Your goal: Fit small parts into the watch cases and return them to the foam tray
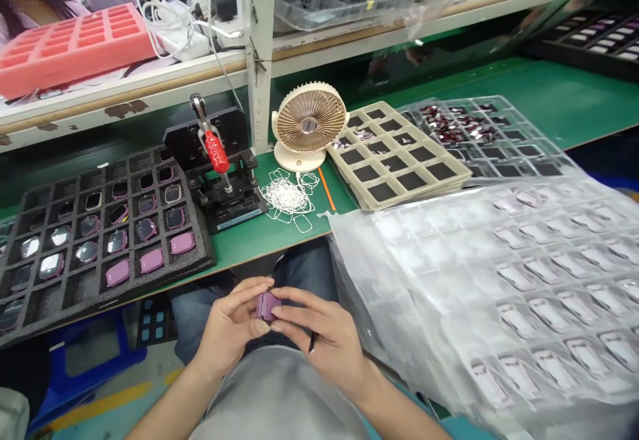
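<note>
Mauve smartwatch case (267, 306) held between both hands, above lap, just off near bench edge. Exact part hard to confirm: most of it hidden by fingers. Left hand (230, 325): fingers together, clamped on left side of case. Right hand (319, 340): fingertips together, clamped on right side. Slim black tool (312, 342) low in same hand, only a short length showing, grip on it unclear.

Handling advice: hold by side edges only, pads off any face or glass. Light, even pressure from both sides. Forearms steady, black tool tip well clear of case surface.

Left on bench: black foam tray (198, 251) with grid cells, mauve cases and glass-faced units inside. Farther on: toggle press with red handle (215, 152), black base. Just right of press: tangle of thin white film loops (285, 197), orange stick (327, 188). Far centre: cream desk fan (310, 120). Right of fan: beige tray with black pads (452, 172), clear blister tray (542, 160) holding dark red scraps. Near right: clear plastic sheet (499, 280) with rows of white pieces, overhanging bench edge. Far left on shelf: pink foam tray (70, 47).
</note>
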### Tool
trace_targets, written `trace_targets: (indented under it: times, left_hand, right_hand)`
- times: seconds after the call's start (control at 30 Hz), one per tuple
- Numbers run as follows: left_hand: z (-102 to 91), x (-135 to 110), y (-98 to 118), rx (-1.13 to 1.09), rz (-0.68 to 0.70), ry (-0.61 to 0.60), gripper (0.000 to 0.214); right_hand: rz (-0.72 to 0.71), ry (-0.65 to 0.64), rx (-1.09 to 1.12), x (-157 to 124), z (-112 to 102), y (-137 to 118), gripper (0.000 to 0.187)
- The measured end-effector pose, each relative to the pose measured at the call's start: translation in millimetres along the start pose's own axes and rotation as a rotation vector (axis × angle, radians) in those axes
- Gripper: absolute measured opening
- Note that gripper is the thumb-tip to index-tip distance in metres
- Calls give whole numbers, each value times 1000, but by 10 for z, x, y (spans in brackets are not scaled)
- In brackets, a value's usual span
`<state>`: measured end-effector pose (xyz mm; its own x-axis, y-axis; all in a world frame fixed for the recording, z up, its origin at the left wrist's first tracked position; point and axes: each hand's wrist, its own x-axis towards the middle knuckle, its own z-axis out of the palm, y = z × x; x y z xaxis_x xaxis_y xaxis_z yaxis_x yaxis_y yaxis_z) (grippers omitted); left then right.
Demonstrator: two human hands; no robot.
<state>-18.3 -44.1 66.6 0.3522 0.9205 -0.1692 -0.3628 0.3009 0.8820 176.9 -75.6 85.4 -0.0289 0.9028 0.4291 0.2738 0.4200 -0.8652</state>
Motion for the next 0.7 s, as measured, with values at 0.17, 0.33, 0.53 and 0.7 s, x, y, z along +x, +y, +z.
trace_targets:
  times: [0.17, 0.33, 0.53, 0.7]
  left_hand:
    - [-5, 0, -2, 19, 21, 16, 49]
    - [-12, 2, -10, 21, 55, 42, 48]
    - [32, -37, -23, -5, 84, 34, 43]
    - [92, -55, -76, 14, -36, 258, 35]
  right_hand:
    - [-61, -16, -22, 17, 0, -7, 24]
    - [-133, -59, -147, -50, 21, 51, 30]
    - [-189, -75, -270, -152, 129, 163, 50]
    - [-90, -14, -244, -85, 218, 167, 44]
